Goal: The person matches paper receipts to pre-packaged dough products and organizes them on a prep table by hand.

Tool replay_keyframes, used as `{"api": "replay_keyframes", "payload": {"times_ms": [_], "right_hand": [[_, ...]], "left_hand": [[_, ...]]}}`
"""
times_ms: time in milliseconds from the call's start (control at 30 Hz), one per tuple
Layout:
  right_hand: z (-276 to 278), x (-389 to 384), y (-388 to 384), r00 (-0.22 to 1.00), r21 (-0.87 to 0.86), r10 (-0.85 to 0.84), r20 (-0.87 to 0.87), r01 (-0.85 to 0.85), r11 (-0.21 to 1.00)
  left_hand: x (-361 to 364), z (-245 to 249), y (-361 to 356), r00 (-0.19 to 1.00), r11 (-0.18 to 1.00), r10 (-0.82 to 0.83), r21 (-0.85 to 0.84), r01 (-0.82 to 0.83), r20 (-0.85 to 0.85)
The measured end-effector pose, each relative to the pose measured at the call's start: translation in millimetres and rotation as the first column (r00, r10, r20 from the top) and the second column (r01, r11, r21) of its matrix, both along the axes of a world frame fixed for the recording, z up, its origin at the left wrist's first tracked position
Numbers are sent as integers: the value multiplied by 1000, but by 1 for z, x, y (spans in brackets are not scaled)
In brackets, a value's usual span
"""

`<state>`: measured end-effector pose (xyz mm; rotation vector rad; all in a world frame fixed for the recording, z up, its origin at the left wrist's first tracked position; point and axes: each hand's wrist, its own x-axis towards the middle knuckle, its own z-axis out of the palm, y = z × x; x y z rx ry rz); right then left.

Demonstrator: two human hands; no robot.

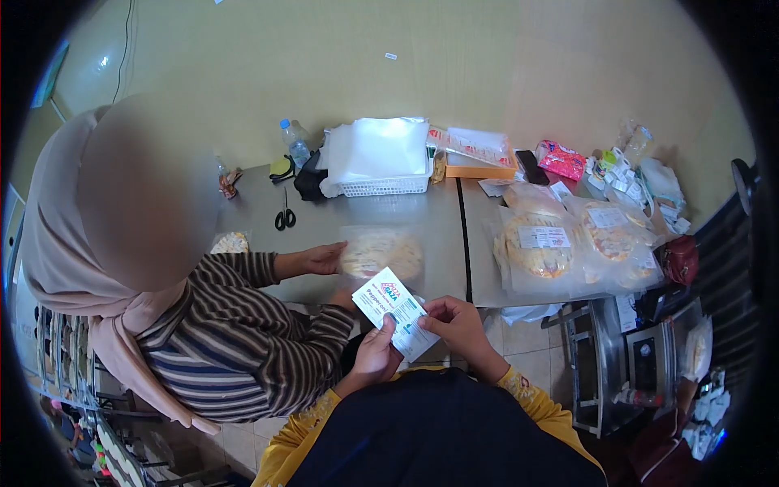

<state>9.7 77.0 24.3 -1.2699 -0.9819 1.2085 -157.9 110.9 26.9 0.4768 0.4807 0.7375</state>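
Observation:
A white printed pizza label (388, 299), marked "Pepperoni", is held up before my body; it may be more than one sheet. My left hand (375, 354) grips its lower edge, thumb lying across the print. At its right edge, my right hand (456, 326) pinches a corner between thumb and fingers. Just beyond the label, a pizza in a clear bag (381, 253) lies on the table. A co-worker's hand (326, 258) touches that bag's left side. The co-worker's other hand is mostly hidden near the label.
Several bagged pizzas with labels (540, 243) are piled on the right table. Along the back stand a white basket (385, 187), an orange box (480, 171), a phone (531, 167) and a bottle (294, 144). Black scissors (285, 217) lie left. A co-worker (243, 349) sits close at left.

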Motion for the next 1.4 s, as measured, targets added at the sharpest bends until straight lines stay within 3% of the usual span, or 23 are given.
{"api": "replay_keyframes", "payload": {"times_ms": [267,467,567,667,767,800,867,967,1100,1167,1267,1400], "right_hand": [[5,14,0,997,-43,-48,57,51,998],[-13,38,-7,995,-62,-94,32,96,993],[-22,56,-9,985,-75,-35,168,48,996],[-18,72,-5,982,-104,-3,191,24,994],[-39,86,-1,990,-117,58,132,-43,992],[-45,91,1,991,-187,108,76,-92,978],[-56,99,6,979,-311,197,-46,-202,929],[-90,104,13,896,-479,141,-422,-352,804],[-139,87,13,793,-554,67,-606,-480,680],[-156,75,17,709,-534,20,-705,-549,643],[-171,49,30,711,-599,-116,-693,-479,642],[-172,28,55,673,-562,-290,-681,-226,796]], "left_hand": [[5,-15,8,985,991,-118,42,124,-127],[34,-8,4,992,994,-62,-92,52,-109],[46,-25,1,982,995,-76,-84,62,-172],[60,-24,-1,962,995,-99,-52,88,-255],[70,-33,-8,967,992,-84,-114,58,-240],[72,-36,-9,973,988,-70,-151,37,-220],[71,-39,-11,942,989,-3,-141,-47,-336],[54,-56,-14,839,990,126,20,-136,-530],[25,-55,-28,704,961,274,161,-224,-655],[10,-52,-38,657,950,298,147,-276,-692],[-1,-36,-45,644,932,324,114,-345,-693],[-19,-30,-49,588,902,364,118,-415,-722]]}}
